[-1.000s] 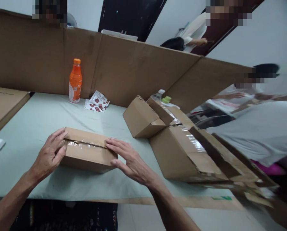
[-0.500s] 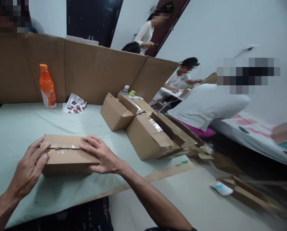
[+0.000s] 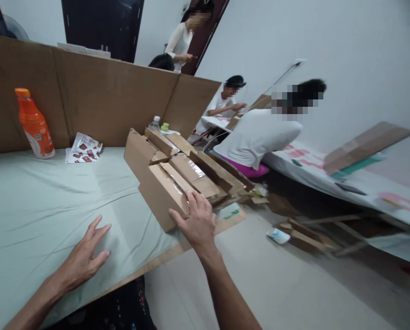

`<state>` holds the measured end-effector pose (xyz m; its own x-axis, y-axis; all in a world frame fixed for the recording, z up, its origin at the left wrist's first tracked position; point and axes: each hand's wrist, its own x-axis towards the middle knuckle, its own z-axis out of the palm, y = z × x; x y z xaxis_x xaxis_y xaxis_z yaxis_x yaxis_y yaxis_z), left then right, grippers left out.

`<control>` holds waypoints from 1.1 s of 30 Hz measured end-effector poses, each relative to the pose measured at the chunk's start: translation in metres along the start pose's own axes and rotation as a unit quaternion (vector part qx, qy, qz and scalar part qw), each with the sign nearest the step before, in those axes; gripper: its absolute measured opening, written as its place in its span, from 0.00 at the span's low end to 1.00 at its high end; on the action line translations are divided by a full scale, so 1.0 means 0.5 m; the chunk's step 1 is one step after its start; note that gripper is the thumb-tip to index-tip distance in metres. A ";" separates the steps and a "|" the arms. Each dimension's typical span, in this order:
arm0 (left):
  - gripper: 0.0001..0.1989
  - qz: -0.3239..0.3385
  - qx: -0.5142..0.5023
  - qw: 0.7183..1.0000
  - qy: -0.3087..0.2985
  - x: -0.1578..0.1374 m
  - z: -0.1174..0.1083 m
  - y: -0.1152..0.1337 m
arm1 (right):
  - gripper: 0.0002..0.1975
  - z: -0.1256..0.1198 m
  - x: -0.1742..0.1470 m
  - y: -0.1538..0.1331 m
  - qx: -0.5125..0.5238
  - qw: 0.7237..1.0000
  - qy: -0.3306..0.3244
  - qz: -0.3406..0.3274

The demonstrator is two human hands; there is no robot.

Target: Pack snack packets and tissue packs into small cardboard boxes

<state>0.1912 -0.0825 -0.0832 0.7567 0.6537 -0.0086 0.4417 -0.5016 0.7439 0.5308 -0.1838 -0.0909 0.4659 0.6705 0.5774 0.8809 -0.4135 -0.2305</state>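
Though wrinkly, green tablecloth (image 3: 63,197) under cardboard boxes (image 3: 160,197), white wall (image 3: 349,59) beyond.

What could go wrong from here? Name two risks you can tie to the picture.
The box by the right hand stands near the edge of the table, so a nudge might tip it off. Pushing it against the neighbouring boxes could shift them and perhaps topple the clear bottle behind.

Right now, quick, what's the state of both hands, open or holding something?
Left hand: open, holding nothing, above the pale green cloth.
Right hand: on the near end of a cardboard box; can't tell if gripping.
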 end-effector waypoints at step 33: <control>0.23 -0.049 0.089 0.995 -0.025 -0.199 -0.069 -0.065 | 0.19 0.183 -0.229 -0.174 0.211 0.876 -0.168 -0.399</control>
<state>0.0850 -0.1117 -0.0836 0.7270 0.6776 -0.1109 0.5890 -0.5326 0.6078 0.4085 -0.1682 -0.2085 -0.3770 0.8154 0.4394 0.8566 0.4873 -0.1695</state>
